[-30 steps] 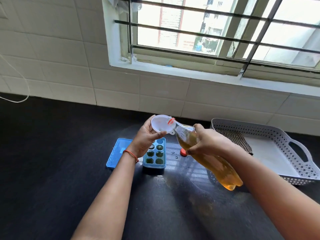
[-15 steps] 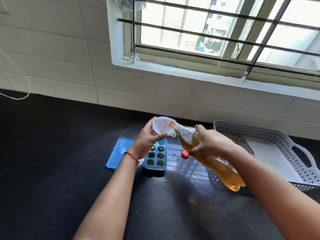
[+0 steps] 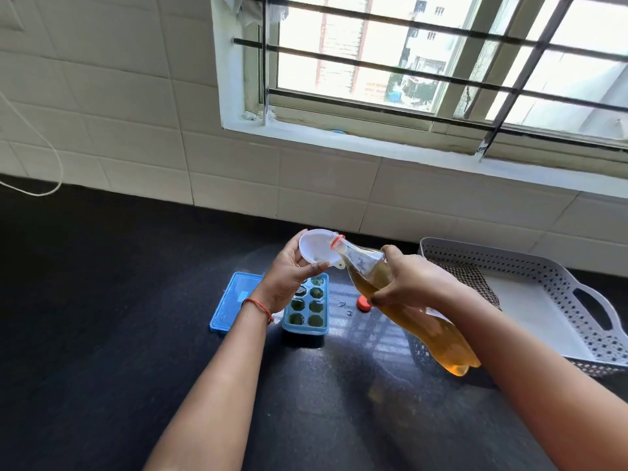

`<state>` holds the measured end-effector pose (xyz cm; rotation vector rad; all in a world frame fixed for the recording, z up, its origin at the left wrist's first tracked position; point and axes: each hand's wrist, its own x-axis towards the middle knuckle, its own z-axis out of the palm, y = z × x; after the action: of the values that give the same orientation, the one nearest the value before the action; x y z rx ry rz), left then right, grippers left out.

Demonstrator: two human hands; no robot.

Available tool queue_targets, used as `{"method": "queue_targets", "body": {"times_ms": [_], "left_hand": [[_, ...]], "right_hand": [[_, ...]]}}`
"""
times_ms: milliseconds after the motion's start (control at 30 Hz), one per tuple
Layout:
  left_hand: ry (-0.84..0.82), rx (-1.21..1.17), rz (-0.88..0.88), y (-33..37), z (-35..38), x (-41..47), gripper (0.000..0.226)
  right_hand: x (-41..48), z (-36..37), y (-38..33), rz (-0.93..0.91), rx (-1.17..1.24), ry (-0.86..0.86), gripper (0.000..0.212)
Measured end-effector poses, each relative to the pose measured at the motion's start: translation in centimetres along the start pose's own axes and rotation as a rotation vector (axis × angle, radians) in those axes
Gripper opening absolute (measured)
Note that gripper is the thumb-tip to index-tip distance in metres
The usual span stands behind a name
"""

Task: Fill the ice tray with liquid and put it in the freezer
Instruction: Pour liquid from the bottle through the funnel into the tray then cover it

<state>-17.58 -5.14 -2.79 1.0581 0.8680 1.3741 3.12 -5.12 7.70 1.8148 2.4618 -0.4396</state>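
The ice tray [image 3: 312, 309] sits open on the dark tabletop [image 3: 119, 317], its cells dark and seemingly already holding liquid, though how full the far cells are cannot be told. Its blue lid [image 3: 231, 300] lies flat just left of it. Above the tray's far end the left hand [image 3: 289, 280] pinches a white funnel [image 3: 314, 246] between thumb and curled fingers. The funnel is tipped, its spout hanging over the tray rather than set into a cell. From the tray's right, the right hand [image 3: 411, 283] wraps round a bottle [image 3: 431, 334] of amber liquid, tilted with its mouth at the funnel's rim. The main risk appears to be a spill: with the bottle this full, a little extra tilt could flood the funnel over its low side. A spout that drifts off its cell would send liquid onto the tray's ribs or the tabletop. A few droplets [image 3: 347, 309] already lie just right of the tray, near the orange cap [image 3: 364, 303]. Overfilled cells would likely slop during the carry to the freezer. The basket [image 3: 503, 258] stands well to the tray's right, clear of the pour.
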Motion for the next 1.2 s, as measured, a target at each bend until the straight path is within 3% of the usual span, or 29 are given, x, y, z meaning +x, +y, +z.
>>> {"method": "queue_targets", "body": {"times_ms": [533,933,1200], "left_hand": [[0.013,0.025,0.000,0.3,0.3,-0.1,0.054],[0.062,0.058,-0.002,0.6,0.6,-0.2,0.063],[0.138,0.030,-0.040,0.7,0.8,-0.8,0.072]], "right_hand": [[0.1,0.5,0.7,-0.010,0.171,0.108,0.083],[0.1,2.8,2.9,-0.142,0.675,0.414,0.096],[-0.5,5.8,4.9,-0.169,0.959,0.489,0.113]]}}
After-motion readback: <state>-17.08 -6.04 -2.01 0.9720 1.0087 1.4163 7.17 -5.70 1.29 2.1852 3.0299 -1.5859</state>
